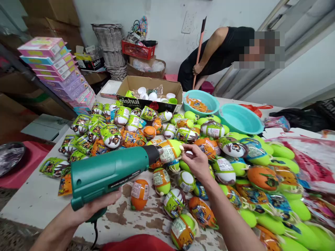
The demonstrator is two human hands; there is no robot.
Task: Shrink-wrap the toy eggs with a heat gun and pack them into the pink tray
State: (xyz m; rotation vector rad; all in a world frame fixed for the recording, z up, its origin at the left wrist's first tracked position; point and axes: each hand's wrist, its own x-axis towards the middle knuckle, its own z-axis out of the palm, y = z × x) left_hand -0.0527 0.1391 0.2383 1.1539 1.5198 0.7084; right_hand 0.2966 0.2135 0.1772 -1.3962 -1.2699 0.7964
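Observation:
My left hand (98, 204) is wrapped round the handle of a green heat gun (112, 172), whose black nozzle points right. My right hand (195, 160) pinches the cord end of a green plastic egg (169, 150) with an orange printed wrap and a white label. The nozzle tip is right at the egg's left end; whether they touch I cannot tell. Below the hands stand an orange wrapped egg (139, 194) and a green one with an orange band (161, 181). Many more wrapped eggs crowd round my right hand and forearm.
Behind the eggs are a cardboard box (149, 86) with white and green shells and two turquoise basins (242, 118), one holding orange wraps. Boxes (56, 75) are stacked at the left. Across the table a person (220, 48) bends, gripping a pole (200, 45).

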